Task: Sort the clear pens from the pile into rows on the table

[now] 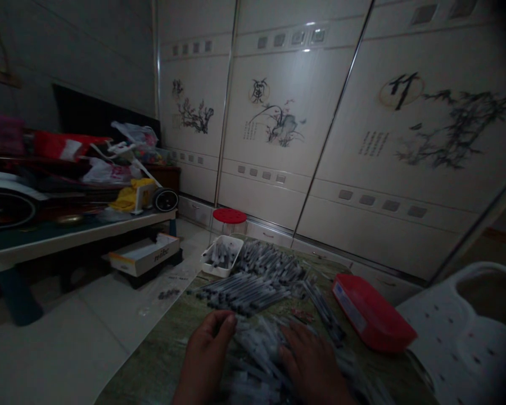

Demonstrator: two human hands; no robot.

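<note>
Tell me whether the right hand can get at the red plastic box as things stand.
Probably yes. The right hand rests on loose slim tubes close to the red plastic box. Only a low strip of tubes lies between them, and it looks unlikely to block the way.

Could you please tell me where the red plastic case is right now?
In the head view, the red plastic case lies at the right edge of the table top, just right of the loose pens and ahead of the person's right hand.

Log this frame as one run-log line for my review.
left hand: curled beside loose slim pens | right hand: resting on them | nearby: red plastic case, white tray
</note>
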